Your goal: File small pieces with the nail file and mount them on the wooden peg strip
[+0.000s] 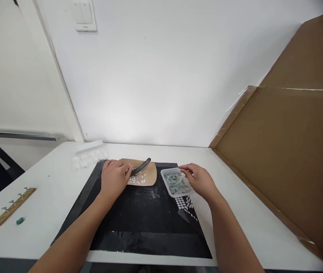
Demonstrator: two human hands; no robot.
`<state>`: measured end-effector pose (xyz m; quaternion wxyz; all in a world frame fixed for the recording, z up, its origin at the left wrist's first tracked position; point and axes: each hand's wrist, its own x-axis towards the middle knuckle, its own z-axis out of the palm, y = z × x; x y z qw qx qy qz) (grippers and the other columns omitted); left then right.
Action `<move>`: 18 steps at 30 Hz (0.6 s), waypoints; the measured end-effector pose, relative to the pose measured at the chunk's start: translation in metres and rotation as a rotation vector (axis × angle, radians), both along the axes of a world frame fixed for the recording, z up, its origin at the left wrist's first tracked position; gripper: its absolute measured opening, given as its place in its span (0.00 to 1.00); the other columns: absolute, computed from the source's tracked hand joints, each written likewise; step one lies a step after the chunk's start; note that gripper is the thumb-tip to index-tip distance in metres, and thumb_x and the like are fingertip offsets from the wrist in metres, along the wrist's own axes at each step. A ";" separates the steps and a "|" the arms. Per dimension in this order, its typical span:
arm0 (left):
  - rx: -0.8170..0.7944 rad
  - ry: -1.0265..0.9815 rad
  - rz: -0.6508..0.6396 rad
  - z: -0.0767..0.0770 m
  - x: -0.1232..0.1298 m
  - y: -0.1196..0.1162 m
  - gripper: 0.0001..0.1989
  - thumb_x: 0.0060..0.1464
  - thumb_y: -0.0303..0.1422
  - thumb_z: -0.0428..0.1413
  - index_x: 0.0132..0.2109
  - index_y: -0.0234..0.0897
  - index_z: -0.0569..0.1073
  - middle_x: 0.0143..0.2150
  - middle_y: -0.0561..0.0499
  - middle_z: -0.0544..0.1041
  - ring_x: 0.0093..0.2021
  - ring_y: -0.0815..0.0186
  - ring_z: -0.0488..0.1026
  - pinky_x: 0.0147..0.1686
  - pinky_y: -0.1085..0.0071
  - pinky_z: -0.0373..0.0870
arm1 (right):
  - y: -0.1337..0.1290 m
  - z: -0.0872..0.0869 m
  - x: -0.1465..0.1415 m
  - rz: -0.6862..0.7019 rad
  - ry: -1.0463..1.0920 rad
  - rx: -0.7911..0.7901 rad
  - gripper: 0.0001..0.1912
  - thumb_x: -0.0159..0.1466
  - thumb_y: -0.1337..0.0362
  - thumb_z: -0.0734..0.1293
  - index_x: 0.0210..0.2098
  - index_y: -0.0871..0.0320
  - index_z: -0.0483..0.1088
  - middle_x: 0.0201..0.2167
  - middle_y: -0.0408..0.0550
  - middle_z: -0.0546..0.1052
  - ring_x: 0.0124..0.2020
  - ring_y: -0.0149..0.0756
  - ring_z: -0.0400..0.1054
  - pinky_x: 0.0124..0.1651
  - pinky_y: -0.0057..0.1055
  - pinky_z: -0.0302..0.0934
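On the left of the black mat (138, 214), my left hand (114, 178) is closed, its thumb and fingers at the near end of a dark curved strip like a nail file (142, 167). That strip slants up over a tan board (151, 174), which carries several small white chips (140, 178). My right hand (199, 180) is over the right rim of a clear plastic tub (174, 194), thumb and forefinger close together. Whatever is between them is too small to make out. Pale green and whitish strips (175, 184) fill the tub.
Rows of small white pieces (182, 203) lie on the mat below the tub. To the left are a wooden bar with metal wing screws (13, 206), a green cap-like piece (20, 220) and a clear plastic tray (89, 156). A cardboard panel (286, 151) stands at right.
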<state>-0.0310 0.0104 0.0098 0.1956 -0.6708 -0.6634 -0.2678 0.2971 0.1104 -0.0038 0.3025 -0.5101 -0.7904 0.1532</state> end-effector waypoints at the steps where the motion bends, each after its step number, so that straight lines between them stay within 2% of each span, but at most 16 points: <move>1: 0.009 0.005 -0.017 0.000 0.001 -0.001 0.19 0.70 0.37 0.52 0.33 0.41 0.82 0.32 0.48 0.81 0.38 0.57 0.77 0.55 0.54 0.64 | 0.000 -0.001 0.001 0.016 -0.011 -0.007 0.13 0.70 0.59 0.63 0.46 0.50 0.80 0.47 0.47 0.83 0.45 0.43 0.77 0.46 0.38 0.68; 4: 0.032 0.012 -0.061 -0.001 0.003 -0.004 0.19 0.71 0.36 0.52 0.34 0.42 0.83 0.30 0.52 0.83 0.37 0.59 0.78 0.62 0.52 0.60 | -0.002 0.001 0.001 0.059 -0.028 -0.031 0.13 0.69 0.59 0.64 0.47 0.49 0.80 0.46 0.46 0.83 0.42 0.41 0.77 0.44 0.36 0.68; 6: 0.051 0.008 -0.092 -0.002 0.004 -0.004 0.16 0.71 0.34 0.52 0.39 0.44 0.83 0.32 0.54 0.84 0.39 0.61 0.81 0.69 0.48 0.51 | -0.005 0.004 -0.001 0.076 -0.021 -0.037 0.13 0.70 0.57 0.64 0.46 0.49 0.80 0.45 0.46 0.83 0.41 0.40 0.77 0.41 0.35 0.68; 8: 0.103 -0.021 -0.145 0.000 0.007 -0.005 0.13 0.71 0.31 0.52 0.46 0.45 0.82 0.36 0.54 0.87 0.47 0.59 0.83 0.73 0.43 0.38 | -0.007 0.007 -0.001 0.073 -0.002 -0.024 0.13 0.70 0.54 0.64 0.44 0.49 0.80 0.44 0.46 0.83 0.41 0.41 0.77 0.39 0.34 0.68; 10: 0.153 -0.049 -0.196 0.005 0.012 -0.008 0.15 0.71 0.27 0.51 0.54 0.44 0.79 0.44 0.52 0.87 0.54 0.57 0.82 0.73 0.40 0.33 | -0.008 0.010 0.000 0.031 0.017 0.001 0.14 0.70 0.51 0.65 0.42 0.50 0.79 0.42 0.46 0.83 0.41 0.41 0.77 0.37 0.33 0.67; 13: 0.091 -0.003 -0.209 0.011 0.018 -0.029 0.31 0.66 0.18 0.44 0.71 0.43 0.64 0.59 0.45 0.81 0.61 0.56 0.77 0.73 0.38 0.35 | -0.008 0.012 0.002 -0.065 0.034 0.002 0.17 0.71 0.48 0.63 0.39 0.51 0.78 0.39 0.45 0.84 0.36 0.41 0.77 0.35 0.33 0.66; 14: 0.031 0.039 -0.214 0.011 0.016 -0.041 0.36 0.63 0.16 0.43 0.75 0.46 0.57 0.65 0.44 0.76 0.64 0.56 0.75 0.73 0.39 0.39 | -0.008 0.012 0.004 -0.087 0.038 -0.009 0.19 0.72 0.47 0.62 0.38 0.51 0.78 0.38 0.45 0.84 0.35 0.40 0.77 0.35 0.33 0.66; 15: 0.026 0.049 -0.207 0.008 0.010 -0.055 0.38 0.62 0.18 0.45 0.75 0.50 0.56 0.68 0.46 0.73 0.65 0.55 0.73 0.73 0.40 0.42 | -0.007 0.011 0.005 -0.098 0.039 -0.023 0.20 0.73 0.48 0.60 0.38 0.50 0.77 0.38 0.44 0.84 0.35 0.40 0.77 0.36 0.34 0.67; 17: 0.052 0.051 -0.178 -0.007 -0.016 -0.089 0.38 0.62 0.21 0.50 0.74 0.57 0.57 0.70 0.49 0.71 0.67 0.51 0.71 0.72 0.39 0.46 | -0.006 0.010 0.008 -0.111 0.032 -0.038 0.19 0.74 0.52 0.57 0.42 0.49 0.77 0.40 0.43 0.85 0.39 0.40 0.79 0.40 0.34 0.69; 18: 0.067 0.046 -0.148 -0.019 -0.036 -0.107 0.38 0.61 0.23 0.53 0.74 0.55 0.58 0.69 0.47 0.71 0.68 0.48 0.70 0.71 0.37 0.48 | -0.005 0.009 0.009 -0.108 0.014 -0.043 0.18 0.74 0.56 0.56 0.48 0.48 0.76 0.42 0.42 0.85 0.41 0.40 0.79 0.42 0.34 0.70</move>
